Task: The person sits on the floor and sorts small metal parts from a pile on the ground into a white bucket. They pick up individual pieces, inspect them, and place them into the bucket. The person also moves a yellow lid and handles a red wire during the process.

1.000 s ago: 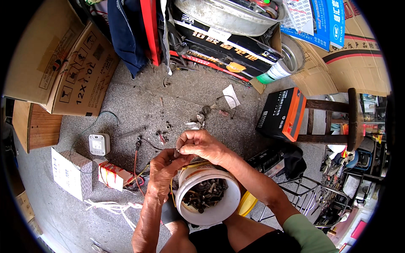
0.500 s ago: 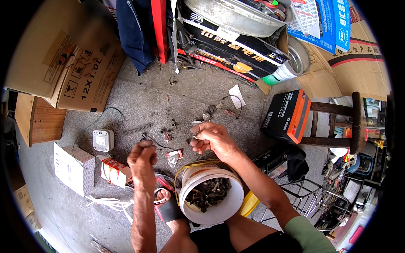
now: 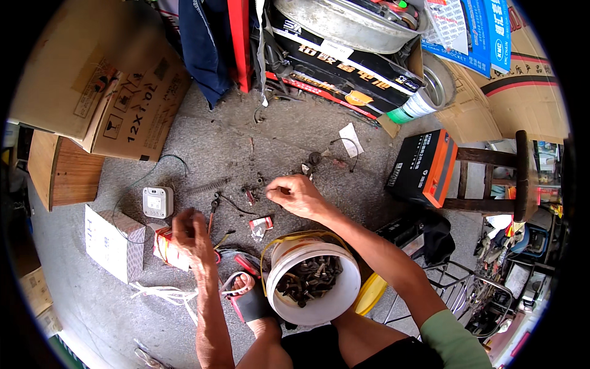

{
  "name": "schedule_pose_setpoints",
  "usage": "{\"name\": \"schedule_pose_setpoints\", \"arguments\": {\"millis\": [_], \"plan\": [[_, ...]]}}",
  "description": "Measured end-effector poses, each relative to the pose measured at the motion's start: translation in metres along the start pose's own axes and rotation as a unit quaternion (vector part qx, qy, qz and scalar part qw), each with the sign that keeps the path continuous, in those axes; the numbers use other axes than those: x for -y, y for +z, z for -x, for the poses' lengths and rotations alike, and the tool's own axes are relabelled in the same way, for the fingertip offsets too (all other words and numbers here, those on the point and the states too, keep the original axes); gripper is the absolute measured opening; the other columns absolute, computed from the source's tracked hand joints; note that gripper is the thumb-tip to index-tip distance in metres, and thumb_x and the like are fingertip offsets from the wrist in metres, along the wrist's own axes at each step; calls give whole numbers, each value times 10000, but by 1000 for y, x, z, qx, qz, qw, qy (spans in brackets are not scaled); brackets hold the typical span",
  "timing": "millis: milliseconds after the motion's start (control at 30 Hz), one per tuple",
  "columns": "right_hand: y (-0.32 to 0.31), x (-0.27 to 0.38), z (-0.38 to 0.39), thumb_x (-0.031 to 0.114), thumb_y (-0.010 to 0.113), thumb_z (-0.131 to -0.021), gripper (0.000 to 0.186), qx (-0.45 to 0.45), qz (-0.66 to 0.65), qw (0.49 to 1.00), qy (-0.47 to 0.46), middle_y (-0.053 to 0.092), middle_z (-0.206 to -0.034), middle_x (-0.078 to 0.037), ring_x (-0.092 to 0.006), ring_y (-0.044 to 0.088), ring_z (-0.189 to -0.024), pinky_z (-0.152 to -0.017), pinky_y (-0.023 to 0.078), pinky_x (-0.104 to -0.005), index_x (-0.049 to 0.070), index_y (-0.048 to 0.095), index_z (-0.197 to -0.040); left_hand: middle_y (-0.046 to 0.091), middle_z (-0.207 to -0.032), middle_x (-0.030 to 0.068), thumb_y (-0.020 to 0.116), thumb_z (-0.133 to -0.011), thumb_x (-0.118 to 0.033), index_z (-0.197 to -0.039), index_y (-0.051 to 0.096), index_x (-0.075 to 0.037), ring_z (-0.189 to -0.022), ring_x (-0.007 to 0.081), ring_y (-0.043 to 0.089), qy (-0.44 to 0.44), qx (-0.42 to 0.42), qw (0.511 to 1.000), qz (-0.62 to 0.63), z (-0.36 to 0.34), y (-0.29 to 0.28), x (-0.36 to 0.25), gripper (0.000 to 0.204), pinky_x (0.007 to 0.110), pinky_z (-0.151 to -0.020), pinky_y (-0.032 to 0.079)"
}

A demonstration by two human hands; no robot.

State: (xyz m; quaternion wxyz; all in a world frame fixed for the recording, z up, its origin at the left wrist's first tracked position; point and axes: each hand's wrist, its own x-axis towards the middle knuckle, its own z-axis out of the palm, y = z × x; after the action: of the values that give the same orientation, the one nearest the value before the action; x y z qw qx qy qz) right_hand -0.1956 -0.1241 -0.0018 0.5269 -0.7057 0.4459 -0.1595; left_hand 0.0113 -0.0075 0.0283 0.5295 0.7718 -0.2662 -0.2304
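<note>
Left hand (image 3: 192, 237), left of middle, and right hand (image 3: 298, 195), middle, are curled; can't tell if they hold anything. Brown box (image 3: 138, 111), upper left, has black writing.

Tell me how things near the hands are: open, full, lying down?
White round plastic bucket, open, partly filled
Small dark pieces, heaped inside the bucket
Bare left hand, bent, blurred, grip unclear
Bare right hand, curled, grip unclear
Grey metal coil spring, lying on grey floor
Small red-and-white packet, lying on floor
White square plastic device, also on floor
</note>
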Motion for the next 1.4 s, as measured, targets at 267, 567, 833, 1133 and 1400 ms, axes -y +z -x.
{"name": "schedule_pose_setpoints", "arguments": {"millis": [267,567,833,1133,1400], "plan": [[22,9,-30,177,564,-799,154,37,266,960,-83,635,-686,-122,-307,625,-629,-586,490,-397,153,683,-895,593,-756,21,605,-846,-144,-939,614,-4,-568,67,487,-399,246,856,216,59,19,15,168,198,-496,377],[-11,-5,-18,176,607,-755,108,-67,205,976,-21,635,-684,-132,-311,633,-660,-604,496,-400,120,671,-822,646,-854,79,574,-864,-138,-972,590,14,-618,106,555,-387,255,855,234,52,10,31,187,219,-548,438],[28,2,-17,174,589,-752,102,50,210,969,-120,592,-614,-130,-333,601,-601,-548,467,-432,98,612,-689,616,-793,59,574,-858,-142,-1022,569,-3,-609,123,549,-398,233,853,243,36,9,32,214,240,-519,420],[14,-5,-20,151,616,-748,73,-83,186,972,-113,595,-617,-131,-315,606,-595,-543,469,-411,115,647,-803,605,-785,53,593,-850,-137,-1085,555,-61,-610,119,560,-345,93,895,266,-1,-14,42,250,231,-522,439],[16,-8,-25,136,611,-750,61,-47,244,958,-146,583,-595,-123,-317,598,-569,-534,470,-409,85,581,-735,479,-1290,163,519,-875,-247,-1214,482,2,-1223,277,433,-353,292,698,551,19,-9,48,422,386,-974,375]]}}
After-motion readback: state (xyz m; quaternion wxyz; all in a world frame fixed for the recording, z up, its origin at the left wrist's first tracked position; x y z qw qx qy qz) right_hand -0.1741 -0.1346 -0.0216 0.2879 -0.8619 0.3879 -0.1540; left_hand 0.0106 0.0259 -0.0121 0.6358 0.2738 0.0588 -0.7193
